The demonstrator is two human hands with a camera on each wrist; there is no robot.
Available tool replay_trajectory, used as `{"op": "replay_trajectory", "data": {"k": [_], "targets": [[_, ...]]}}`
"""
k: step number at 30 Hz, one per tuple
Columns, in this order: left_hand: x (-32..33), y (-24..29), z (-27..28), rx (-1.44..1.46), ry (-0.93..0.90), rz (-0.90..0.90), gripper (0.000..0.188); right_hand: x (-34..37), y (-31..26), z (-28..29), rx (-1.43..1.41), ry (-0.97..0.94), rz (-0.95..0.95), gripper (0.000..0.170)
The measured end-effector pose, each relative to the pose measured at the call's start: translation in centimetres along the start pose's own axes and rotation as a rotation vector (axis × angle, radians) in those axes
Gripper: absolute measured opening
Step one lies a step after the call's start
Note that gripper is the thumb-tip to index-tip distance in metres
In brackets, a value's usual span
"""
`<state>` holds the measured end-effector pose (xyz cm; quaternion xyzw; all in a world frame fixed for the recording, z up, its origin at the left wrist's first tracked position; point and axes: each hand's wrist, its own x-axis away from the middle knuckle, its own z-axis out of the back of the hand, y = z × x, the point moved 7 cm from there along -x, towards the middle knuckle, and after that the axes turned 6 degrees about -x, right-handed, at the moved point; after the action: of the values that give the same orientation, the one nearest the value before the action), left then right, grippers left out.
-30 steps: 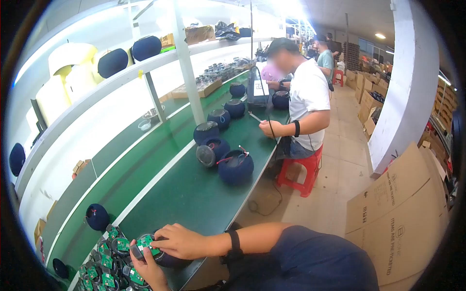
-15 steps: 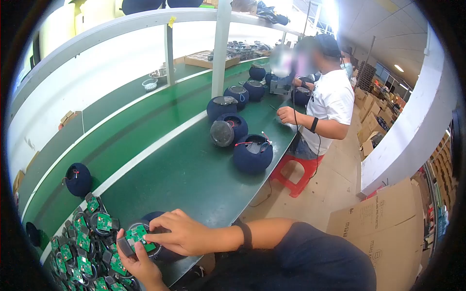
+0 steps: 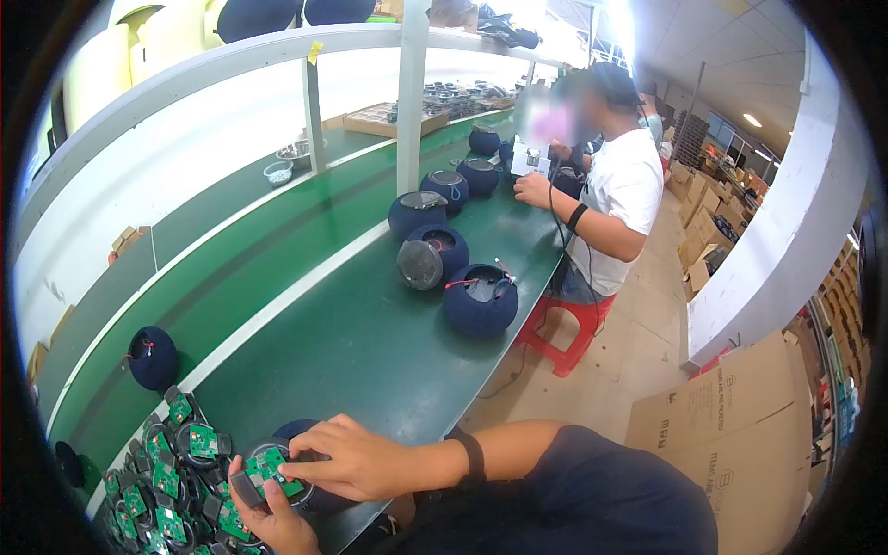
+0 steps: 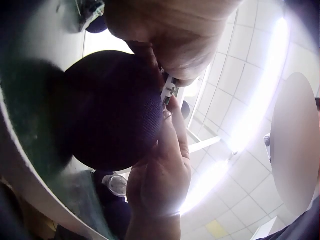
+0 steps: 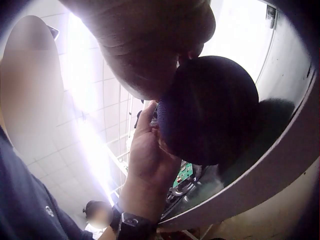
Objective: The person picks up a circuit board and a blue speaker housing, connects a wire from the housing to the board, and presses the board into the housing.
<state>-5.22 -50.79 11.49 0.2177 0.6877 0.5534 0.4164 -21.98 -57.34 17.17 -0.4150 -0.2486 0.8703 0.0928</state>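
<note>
At the bottom left of the head view, my left hand (image 3: 276, 520) holds a round black part with a green circuit board (image 3: 268, 465), thumb and fingers around its dark block. My right hand (image 3: 356, 460) has its thumb and fingertips at the board's right side; what they pinch is too small to tell. Behind and below the hands is a dark blue fabric ball (image 3: 298, 428), mostly covered in the head view. Both wrist views show this ball (image 4: 107, 110) (image 5: 212, 110) large, beside the hands.
A pile of round parts with green boards (image 3: 166, 478) lies left of my hands. Several blue balls (image 3: 481, 310) stand along the green table (image 3: 342, 324). A person in a white shirt (image 3: 622, 185) sits farther along on a red stool (image 3: 573, 338). Cartons (image 3: 731, 416) stand right.
The head view has turned since a second ago, bringing the pile nearer. The seated person's forward hand has moved to a white object. My hands stay at the same board.
</note>
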Motion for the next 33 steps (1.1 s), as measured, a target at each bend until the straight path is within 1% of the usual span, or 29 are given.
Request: {"op": "replay_trajectory", "data": {"k": [4, 7, 11, 13, 17, 18, 19, 20, 21, 22, 23, 25, 26, 27, 30, 32, 33], "targets": [[0.0, 0.4, -0.2, 0.009, -0.004, -0.015, 0.048, 0.0, 0.2, 0.2, -0.044, 0.025, -0.025, 0.034], [-0.1, 0.0, 0.0, 0.007, 0.004, -0.031, 0.047, 0.1, 0.2, 0.2, -0.060, 0.045, -0.005, 0.032], [-0.1, -0.5, -0.1, 0.058, -0.028, 0.002, 0.047, 0.1, -0.1, 0.3, -0.053, 0.069, 0.008, 0.032], [0.0, 0.4, -0.1, -0.026, 0.045, -0.094, 0.047, 0.0, -0.1, 0.4, -0.044, 0.076, 0.013, 0.031], [0.1, 1.3, -0.9, 0.069, -0.017, -0.023, 0.048, -0.2, 0.1, 0.6, -0.054, 0.085, 0.019, 0.031], [0.0, 1.1, -0.8, 0.080, -0.010, 0.007, 0.048, -0.3, 0.6, 0.9, -0.049, 0.098, 0.003, 0.029], [-0.1, 1.2, -0.8, 0.012, -0.021, 0.042, 0.048, -0.5, 1.0, 0.7, -0.070, 0.104, -0.015, 0.027], [-0.2, 2.9, -1.7, -0.044, -0.013, -0.010, 0.048, -0.8, 1.8, 1.0, -0.124, 0.126, -0.037, 0.020], [-0.5, 3.6, -1.9, -0.064, -0.041, -0.027, 0.048, -1.3, 2.0, 1.5, -0.190, 0.125, -0.052, 0.013], [-0.6, 3.4, -1.8, -0.082, -0.047, 0.030, 0.048, -1.6, 1.9, 1.9, -0.224, 0.134, -0.072, 0.011], [-0.5, 2.6, -1.4, 0.001, -0.039, 0.106, 0.048, -1.8, 1.8, 2.2, -0.174, 0.151, -0.108, 0.013], [-0.5, 2.3, -1.0, -0.009, -0.037, 0.109, 0.048, -1.8, 2.2, 1.8, -0.122, 0.128, -0.171, 0.014], [-0.5, 2.3, -0.9, 0.017, -0.035, 0.119, 0.048, -1.9, 2.5, 1.4, -0.153, 0.164, -0.179, 0.012], [-0.5, 2.1, -0.9, 0.039, -0.062, 0.072, 0.050, -1.9, 2.7, 1.0, -0.175, 0.135, -0.230, 0.014], [-0.7, 1.9, -1.5, 0.142, -0.059, 0.110, 0.050, -1.5, 3.9, 0.7, -0.314, 0.080, -0.329, 0.016], [-0.6, 1.9, -1.4, 0.155, -0.058, 0.119, 0.051, -1.6, 4.3, 0.3, -0.402, 0.054, -0.364, 0.016], [-0.6, 2.2, -1.6, 0.204, -0.084, 0.152, 0.052, -1.7, 4.3, 0.5, -0.384, 0.026, -0.365, 0.015]]}}
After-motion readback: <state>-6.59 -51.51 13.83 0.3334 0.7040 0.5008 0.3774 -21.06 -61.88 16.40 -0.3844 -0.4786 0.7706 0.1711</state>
